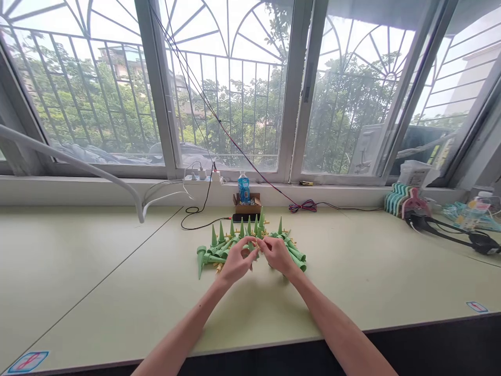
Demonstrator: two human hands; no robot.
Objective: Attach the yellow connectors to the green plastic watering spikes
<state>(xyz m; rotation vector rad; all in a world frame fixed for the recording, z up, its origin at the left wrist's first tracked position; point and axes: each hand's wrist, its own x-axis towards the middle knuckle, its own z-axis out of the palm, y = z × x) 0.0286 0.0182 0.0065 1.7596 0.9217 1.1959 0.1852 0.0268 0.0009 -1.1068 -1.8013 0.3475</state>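
Observation:
My left hand (pixel 238 260) is closed around a green plastic watering spike (pixel 251 247), held above the front of the pile. My right hand (pixel 277 255) meets it, fingertips pinched together at the spike's end; whatever small part lies between them is hidden. Behind both hands, several green spikes (pixel 221 231) stand point up in a row. More green spikes (pixel 298 256) lie stacked by my right hand. To the left, one spike (pixel 201 261) rests point down toward me. Small yellow valve pieces (pixel 218 267) show among the green ones.
Behind the pile are a black device (pixel 246 217) on a cable and a cardboard box (pixel 247 208) with a blue bottle (pixel 243 188). A white bent tube (pixel 97 172) crosses at left. Hangers (pixel 410 201), a black strap (pixel 442 230) and a clear bottle (pixel 474 209) sit at right.

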